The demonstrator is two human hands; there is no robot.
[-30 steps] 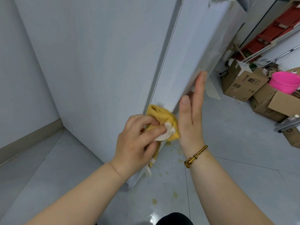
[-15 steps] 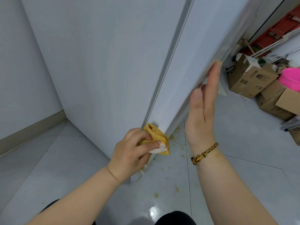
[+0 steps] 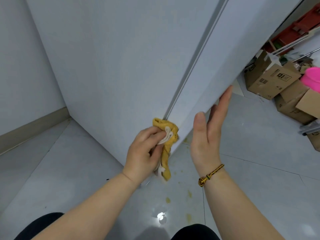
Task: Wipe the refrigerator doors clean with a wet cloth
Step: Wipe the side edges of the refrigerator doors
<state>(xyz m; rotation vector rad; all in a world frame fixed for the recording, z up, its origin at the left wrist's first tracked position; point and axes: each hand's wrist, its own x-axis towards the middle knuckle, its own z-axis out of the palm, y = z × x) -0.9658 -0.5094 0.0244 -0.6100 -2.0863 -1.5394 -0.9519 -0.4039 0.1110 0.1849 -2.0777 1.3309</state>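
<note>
White refrigerator doors (image 3: 121,66) fill the upper frame, two panels meeting at a narrow dark seam. Yellow cloth (image 3: 167,135), bunched, white patch showing, is pressed at the bottom of that seam on the lower corner of the right panel. Left hand (image 3: 143,153) grips the cloth, fingers curled round it; one tail hangs below the door corner. Right hand (image 3: 207,135): flat, fingers straight, holding nothing, fingertips at the right panel's outer edge. Woven bracelet (image 3: 210,174) on that wrist. Grey tiled floor (image 3: 251,179) below, yellowish spots (image 3: 168,200) near the corner. Cardboard boxes (image 3: 270,78) and pink basin (image 3: 311,78) stand well apart, far right.
</note>
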